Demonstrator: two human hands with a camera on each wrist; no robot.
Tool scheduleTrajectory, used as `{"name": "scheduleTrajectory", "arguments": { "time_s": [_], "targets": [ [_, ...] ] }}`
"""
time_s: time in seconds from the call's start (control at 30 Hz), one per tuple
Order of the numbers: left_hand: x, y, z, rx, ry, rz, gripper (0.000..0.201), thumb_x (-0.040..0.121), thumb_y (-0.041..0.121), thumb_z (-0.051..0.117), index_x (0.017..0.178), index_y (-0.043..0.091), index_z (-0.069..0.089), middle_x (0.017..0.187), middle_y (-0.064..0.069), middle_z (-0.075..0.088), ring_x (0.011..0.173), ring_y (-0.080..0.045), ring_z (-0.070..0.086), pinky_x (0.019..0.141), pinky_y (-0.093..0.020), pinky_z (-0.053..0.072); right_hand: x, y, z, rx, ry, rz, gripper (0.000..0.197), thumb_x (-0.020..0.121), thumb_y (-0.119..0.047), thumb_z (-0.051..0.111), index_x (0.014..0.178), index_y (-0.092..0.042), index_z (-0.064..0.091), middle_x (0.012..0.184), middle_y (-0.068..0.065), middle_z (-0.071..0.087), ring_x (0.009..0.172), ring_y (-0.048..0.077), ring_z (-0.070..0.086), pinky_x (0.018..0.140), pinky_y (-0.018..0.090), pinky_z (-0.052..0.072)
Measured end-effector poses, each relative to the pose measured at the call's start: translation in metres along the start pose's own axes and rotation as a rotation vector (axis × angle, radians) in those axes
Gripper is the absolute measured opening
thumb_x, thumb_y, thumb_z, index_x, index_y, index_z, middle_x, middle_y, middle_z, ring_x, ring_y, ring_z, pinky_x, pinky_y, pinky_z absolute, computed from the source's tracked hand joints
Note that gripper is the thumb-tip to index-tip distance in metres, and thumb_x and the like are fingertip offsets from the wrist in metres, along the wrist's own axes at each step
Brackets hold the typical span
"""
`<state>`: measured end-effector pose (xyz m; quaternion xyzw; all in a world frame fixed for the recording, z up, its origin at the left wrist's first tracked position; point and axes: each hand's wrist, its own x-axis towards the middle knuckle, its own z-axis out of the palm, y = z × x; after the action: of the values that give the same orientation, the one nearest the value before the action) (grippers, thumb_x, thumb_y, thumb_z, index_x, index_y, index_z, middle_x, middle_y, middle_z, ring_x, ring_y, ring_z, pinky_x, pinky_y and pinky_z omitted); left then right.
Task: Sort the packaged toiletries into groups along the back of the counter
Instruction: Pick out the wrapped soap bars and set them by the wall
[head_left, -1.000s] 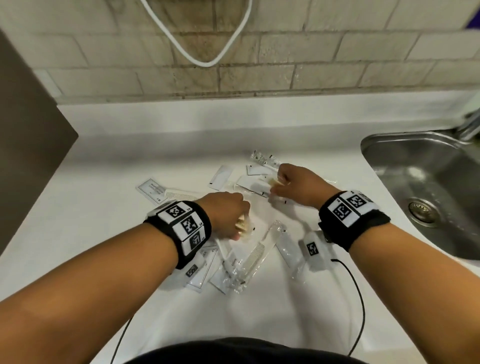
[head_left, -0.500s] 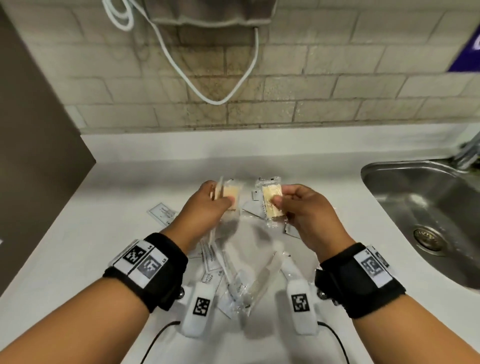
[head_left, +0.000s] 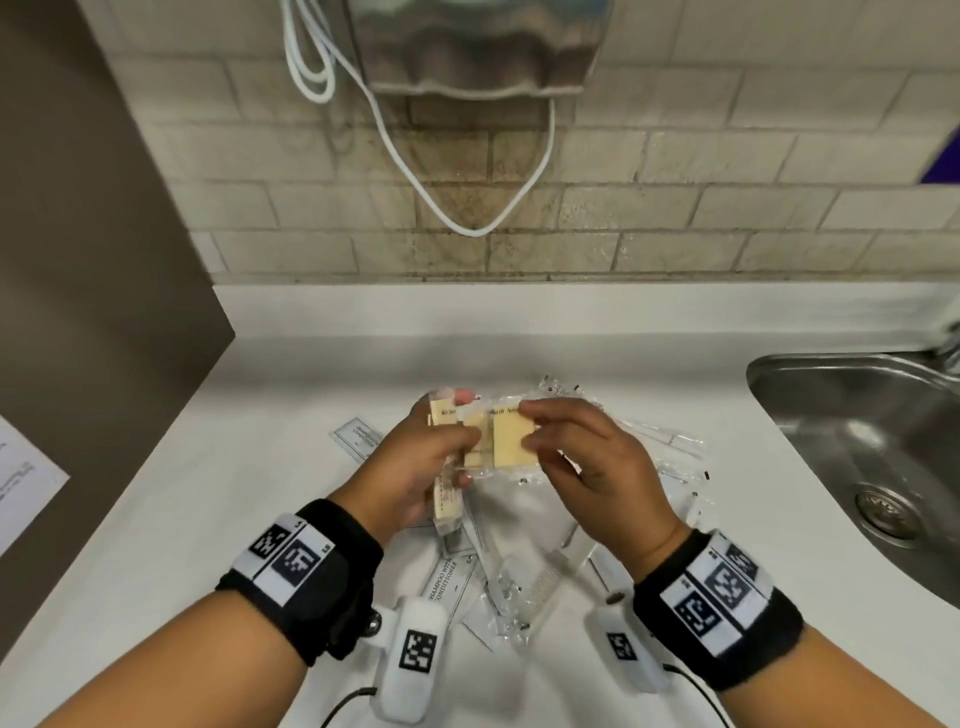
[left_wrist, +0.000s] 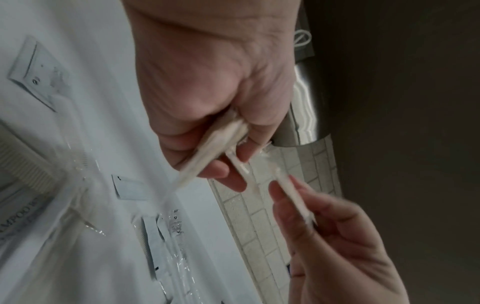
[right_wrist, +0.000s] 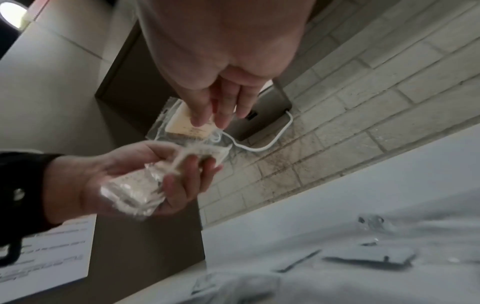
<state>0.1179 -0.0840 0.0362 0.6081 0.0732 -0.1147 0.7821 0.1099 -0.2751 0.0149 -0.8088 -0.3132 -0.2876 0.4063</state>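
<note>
1. Above the white counter (head_left: 597, 364), your left hand (head_left: 415, 467) curls round a stack of wrapped soap bars (head_left: 449, 499).
2. Your right hand (head_left: 597, 467) pinches one soap packet (head_left: 511, 441), touching the stack.
3. Loose sachets and a packaged comb (head_left: 545, 582) lie below your hands, left of the sink (head_left: 857, 441).

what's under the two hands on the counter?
Under the left hand and right hand, loose packets lie on the counter: a shampoo sachet and a wrapped comb. The hands and held bath soap packets hide whatever lies directly beneath.
</note>
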Motion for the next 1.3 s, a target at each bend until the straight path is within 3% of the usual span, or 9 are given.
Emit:
{"name": "scheduleTrajectory", "arguments": {
  "time_s": [0.13, 0.23, 0.37, 0.53, 0.63, 0.73, 0.8, 0.87, 1.3],
  "targets": [
    [-0.002, 0.003, -0.004, 0.070, -0.041, 0.043, 0.044, 0.089, -0.011, 0.050, 0.112, 0.026, 0.059, 0.091, -0.009, 0.065, 0.072, -0.021, 0.059, 0.043, -0.022, 0.040, -0.007, 0.005, 0.000, 0.015, 0.032, -0.036, 0.010, 0.089, -0.012, 0.058, 0.093, -0.018, 0.065, 0.117, 0.003, 0.067, 0.103, 0.016, 0.067, 0.079, 0.037, 0.058],
    [-0.004, 0.004, -0.002, 0.131, -0.045, 0.031, 0.032, 0.089, -0.009, 0.050, 0.093, 0.020, 0.063, 0.099, -0.011, 0.067, 0.065, -0.017, 0.058, 0.042, -0.020, 0.041, -0.009, 0.005, 0.003, 0.020, 0.052, -0.032, 0.008, 0.089, -0.009, 0.060, 0.091, -0.013, 0.066, 0.119, 0.006, 0.066, 0.106, 0.016, 0.066, 0.080, 0.038, 0.058],
    [-0.005, 0.002, 0.001, 0.069, -0.075, 0.005, 0.007, 0.094, 0.009, 0.057, 0.094, 0.011, 0.063, 0.074, -0.007, 0.061, 0.048, -0.010, 0.054, 0.041, -0.018, 0.039, -0.007, 0.005, 0.010, 0.008, 0.077, -0.024, 0.007, 0.089, -0.012, 0.060, 0.092, -0.012, 0.067, 0.120, 0.006, 0.064, 0.104, 0.014, 0.065, 0.082, 0.035, 0.058],
    [-0.007, 0.003, 0.000, 0.034, -0.116, 0.021, 0.031, 0.088, 0.042, 0.054, 0.094, 0.013, 0.066, 0.066, -0.003, 0.065, 0.045, -0.010, 0.053, 0.043, -0.021, 0.036, 0.001, 0.003, 0.014, -0.023, 0.050, -0.010, 0.017, 0.092, -0.022, 0.059, 0.096, -0.011, 0.071, 0.122, 0.005, 0.063, 0.106, 0.012, 0.064, 0.084, 0.025, 0.055],
    [-0.005, 0.000, -0.002, 0.048, -0.092, 0.065, 0.020, 0.085, 0.031, 0.063, 0.096, 0.014, 0.065, 0.073, -0.003, 0.065, 0.048, -0.008, 0.057, 0.043, -0.019, 0.040, 0.006, 0.001, 0.014, -0.104, 0.014, -0.034, 0.019, 0.091, -0.016, 0.058, 0.099, -0.008, 0.073, 0.120, 0.007, 0.064, 0.107, 0.010, 0.063, 0.085, 0.020, 0.052],
    [-0.001, -0.006, -0.007, 0.077, -0.025, 0.127, 0.013, 0.086, 0.016, 0.069, 0.099, 0.019, 0.066, 0.076, 0.003, 0.069, 0.057, -0.008, 0.062, 0.050, -0.020, 0.042, 0.015, -0.011, 0.012, 0.077, 0.060, 0.289, 0.016, 0.089, -0.017, 0.064, 0.104, -0.019, 0.071, 0.108, -0.002, 0.066, 0.094, 0.004, 0.064, 0.085, 0.022, 0.052],
    [0.000, -0.008, -0.009, 0.129, -0.015, 0.168, 0.015, 0.082, 0.023, 0.073, 0.096, 0.025, 0.068, 0.080, 0.006, 0.071, 0.065, -0.010, 0.062, 0.057, -0.025, 0.042, 0.027, -0.020, 0.012, 0.383, 0.061, 0.655, 0.008, 0.084, -0.017, 0.072, 0.090, -0.022, 0.072, 0.088, -0.003, 0.070, 0.074, 0.009, 0.066, 0.074, 0.029, 0.055],
    [-0.002, -0.007, -0.009, 0.202, -0.010, 0.199, 0.009, 0.084, 0.023, 0.072, 0.090, 0.026, 0.068, 0.076, 0.010, 0.069, 0.064, -0.005, 0.062, 0.057, -0.024, 0.043, 0.036, -0.023, 0.012, 0.537, 0.047, 0.819, 0.008, 0.080, -0.011, 0.075, 0.076, -0.017, 0.072, 0.069, -0.002, 0.069, 0.060, 0.012, 0.063, 0.065, 0.030, 0.052],
    [-0.002, 0.003, -0.013, 0.237, 0.021, 0.222, 0.007, 0.091, 0.019, 0.063, 0.096, 0.022, 0.067, 0.072, 0.014, 0.069, 0.061, -0.001, 0.061, 0.056, -0.023, 0.045, 0.048, -0.021, 0.020, 0.677, -0.005, 0.843, 0.011, 0.084, -0.007, 0.069, 0.075, -0.010, 0.062, 0.064, 0.003, 0.059, 0.056, 0.014, 0.055, 0.057, 0.029, 0.048]
  ]
}}
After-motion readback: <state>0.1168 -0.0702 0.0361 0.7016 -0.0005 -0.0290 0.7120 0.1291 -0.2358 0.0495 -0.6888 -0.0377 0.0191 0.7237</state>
